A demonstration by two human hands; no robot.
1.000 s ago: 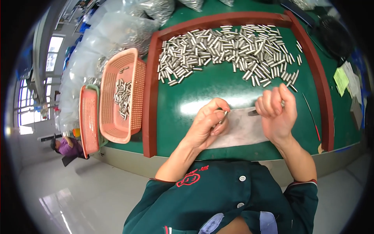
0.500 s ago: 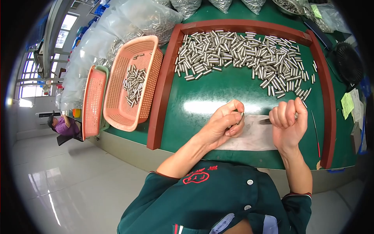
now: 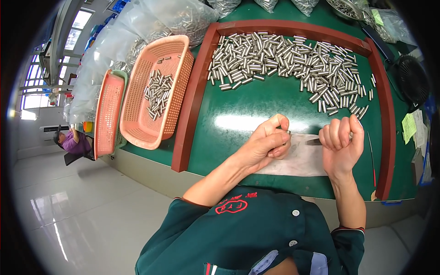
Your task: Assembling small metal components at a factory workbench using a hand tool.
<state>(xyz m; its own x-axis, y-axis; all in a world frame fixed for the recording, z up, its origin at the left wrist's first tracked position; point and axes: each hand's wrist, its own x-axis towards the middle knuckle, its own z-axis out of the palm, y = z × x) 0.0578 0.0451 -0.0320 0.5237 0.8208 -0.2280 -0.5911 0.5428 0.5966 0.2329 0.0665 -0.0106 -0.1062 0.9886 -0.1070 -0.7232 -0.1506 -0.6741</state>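
My left hand (image 3: 268, 144) is closed, thumb against fingers, around a small metal cylinder (image 3: 288, 132); just its end shows, and the fingers cover the rest. To its right, my right hand (image 3: 341, 142) is curled shut on a slim metal tool with a tapered tip (image 3: 313, 142). That tip points left toward my left hand, apart from it, and the fist hides the handle. Both hands are above a pale cloth (image 3: 300, 168) on the green tabletop (image 3: 224, 142). Beyond them spreads a pile of shiny metal cylinders (image 3: 275, 55).
A red-brown frame (image 3: 195, 103) borders the work area. Left of it stand a pink basket (image 3: 181, 87) holding more cylinders and another pink basket (image 3: 107, 119). A thin red-handled tool (image 3: 373, 169) lies at right, near a black fan (image 3: 409, 78). Another person (image 3: 77, 142) sits far left.
The view has shifted slightly. My left thumb has moved a little over the cylinder, so less of it shows. The right hand keeps its grip on the tool.
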